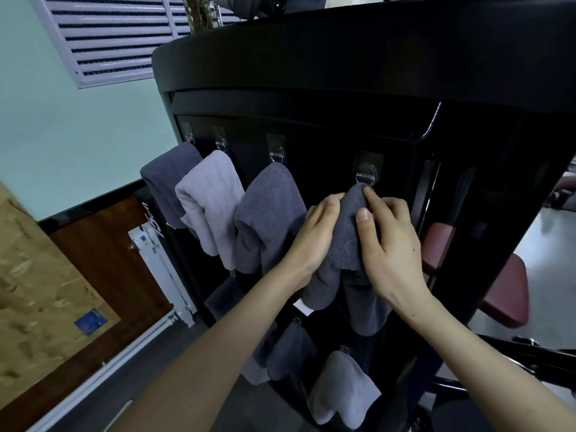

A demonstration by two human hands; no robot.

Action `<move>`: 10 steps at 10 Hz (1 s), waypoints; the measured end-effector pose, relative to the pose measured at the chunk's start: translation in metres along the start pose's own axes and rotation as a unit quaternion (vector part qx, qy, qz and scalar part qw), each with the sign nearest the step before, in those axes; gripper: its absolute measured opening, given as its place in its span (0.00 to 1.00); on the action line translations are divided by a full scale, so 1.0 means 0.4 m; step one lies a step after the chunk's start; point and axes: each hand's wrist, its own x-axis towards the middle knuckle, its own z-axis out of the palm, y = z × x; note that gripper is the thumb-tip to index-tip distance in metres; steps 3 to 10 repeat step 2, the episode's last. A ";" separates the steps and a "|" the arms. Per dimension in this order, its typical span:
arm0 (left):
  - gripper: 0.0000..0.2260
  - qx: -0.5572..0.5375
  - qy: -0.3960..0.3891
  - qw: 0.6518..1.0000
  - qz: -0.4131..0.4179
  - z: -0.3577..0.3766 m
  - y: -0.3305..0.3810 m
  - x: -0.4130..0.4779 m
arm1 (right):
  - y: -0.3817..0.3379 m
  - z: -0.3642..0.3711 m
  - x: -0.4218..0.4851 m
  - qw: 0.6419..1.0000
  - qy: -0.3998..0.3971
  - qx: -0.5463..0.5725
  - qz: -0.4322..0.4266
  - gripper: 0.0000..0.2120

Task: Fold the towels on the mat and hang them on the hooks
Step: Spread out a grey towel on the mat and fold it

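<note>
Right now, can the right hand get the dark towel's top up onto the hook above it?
Probably yes: the right hand pinches the dark towel just under the hook, with nothing between them.

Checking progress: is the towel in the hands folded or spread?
Folded: the dark towel hangs doubled between both hands, top pinched under the hook.
</note>
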 end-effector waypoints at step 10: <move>0.15 0.041 0.029 0.998 0.032 -0.043 0.068 -0.042 | -0.063 -0.044 0.022 0.985 0.076 -0.128 -0.092 0.20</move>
